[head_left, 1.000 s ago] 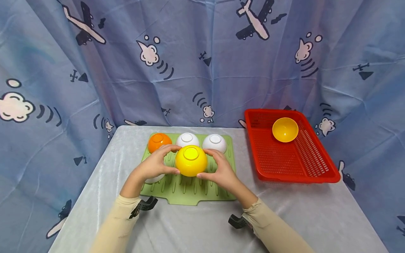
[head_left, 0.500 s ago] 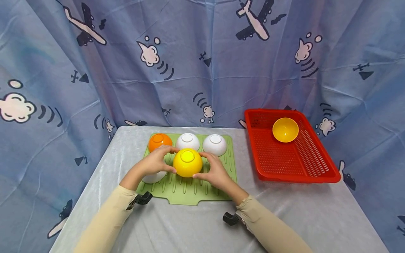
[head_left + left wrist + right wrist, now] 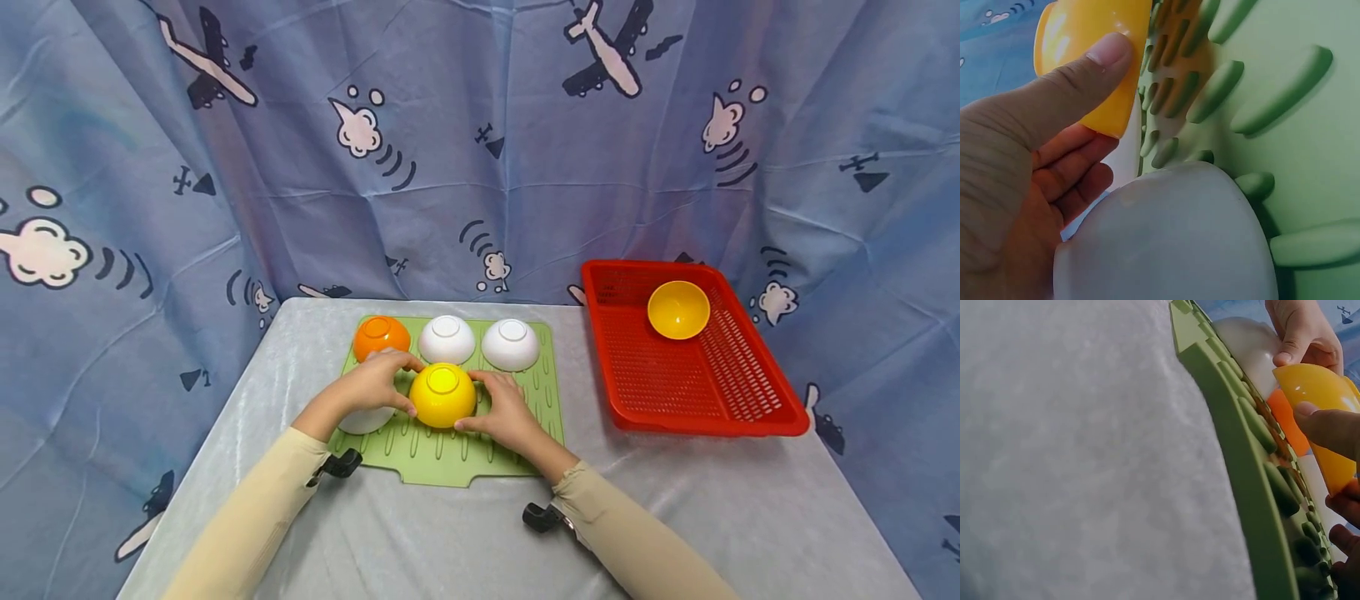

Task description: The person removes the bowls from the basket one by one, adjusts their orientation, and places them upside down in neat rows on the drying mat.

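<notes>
A yellow bowl (image 3: 442, 397) is held upside down over the middle of a green ridged drying mat (image 3: 435, 473). My left hand (image 3: 372, 385) grips its left side, thumb near the rim and fingers behind. On the opposite side my right hand (image 3: 508, 415) pinches it the same way. The left wrist view shows the bowl's rim close above the mat's ridges. A white bowl (image 3: 1166, 237) lies face down under my left hand, partly hidden by it in the head view. Behind stand an orange bowl (image 3: 381, 335) and two more upturned bowls, a white bowl (image 3: 447, 337) and another white bowl (image 3: 511, 344).
At the right stands a red plastic basket (image 3: 622, 408) with a second yellow bowl (image 3: 678, 310) inside, its opening facing up. A pale cloth covers the table (image 3: 420, 542). A blue patterned curtain (image 3: 480, 167) hangs behind and at both sides.
Both hands have lowered the yellow bowl toward the mat and shifted it slightly left and nearer to me. The other bowls and the basket stay put.
</notes>
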Motion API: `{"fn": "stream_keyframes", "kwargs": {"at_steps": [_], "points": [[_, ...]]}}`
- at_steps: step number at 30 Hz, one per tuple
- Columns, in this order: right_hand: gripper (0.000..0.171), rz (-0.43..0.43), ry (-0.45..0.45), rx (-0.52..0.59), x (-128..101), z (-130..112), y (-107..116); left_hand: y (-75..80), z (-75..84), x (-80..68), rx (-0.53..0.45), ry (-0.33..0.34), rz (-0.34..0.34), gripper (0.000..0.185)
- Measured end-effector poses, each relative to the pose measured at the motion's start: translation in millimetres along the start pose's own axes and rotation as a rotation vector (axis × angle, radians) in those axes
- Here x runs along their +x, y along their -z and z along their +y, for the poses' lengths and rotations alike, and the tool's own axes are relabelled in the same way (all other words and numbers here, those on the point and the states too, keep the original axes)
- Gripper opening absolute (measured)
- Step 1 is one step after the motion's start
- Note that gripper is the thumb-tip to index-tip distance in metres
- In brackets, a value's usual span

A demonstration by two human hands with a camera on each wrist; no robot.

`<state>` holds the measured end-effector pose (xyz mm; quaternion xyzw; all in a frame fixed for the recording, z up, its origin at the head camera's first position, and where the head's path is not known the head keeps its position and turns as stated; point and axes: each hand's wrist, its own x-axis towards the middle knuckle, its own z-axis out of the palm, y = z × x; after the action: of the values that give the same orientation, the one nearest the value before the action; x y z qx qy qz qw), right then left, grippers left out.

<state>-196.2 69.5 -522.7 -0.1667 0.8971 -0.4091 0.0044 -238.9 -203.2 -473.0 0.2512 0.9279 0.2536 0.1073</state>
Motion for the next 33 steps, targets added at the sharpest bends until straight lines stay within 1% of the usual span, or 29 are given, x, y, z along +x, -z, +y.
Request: {"fn": "stream_keyframes", "kwargs": {"at_steps": [8, 16, 24, 27, 29, 31, 33], "points": [[0.091, -0.002, -0.001, -0.055, 3, 5, -4, -2.9, -0.4, 8.0, 0.063, 0.006, -0.053, 0.070], [0.091, -0.008, 0.017, -0.115, 3, 9, -8, -5.5, 6.1, 11.1, 0.166, -0.004, -0.066, 0.069], [0.089, -0.013, 0.030, -0.149, 4, 11, -7, -4.2, 8.2, 13.0, 0.194, -0.002, -0.085, 0.069], [0.089, -0.015, 0.036, -0.161, 5, 12, -8, -2.8, 9.1, 11.6, 0.181, -0.004, -0.080, 0.072], [0.089, -0.015, 0.042, -0.171, 6, 13, -8, -1.1, 11.2, 10.3, 0.152, -0.010, -0.064, 0.075], [0.089, -0.014, 0.047, -0.178, 6, 13, -8, -0.2, 14.1, 9.6, 0.103, -0.021, -0.040, 0.077], [0.089, -0.014, 0.049, -0.186, 6, 13, -8, -0.4, 17.4, 9.9, 0.043, -0.047, -0.010, 0.077]]}}
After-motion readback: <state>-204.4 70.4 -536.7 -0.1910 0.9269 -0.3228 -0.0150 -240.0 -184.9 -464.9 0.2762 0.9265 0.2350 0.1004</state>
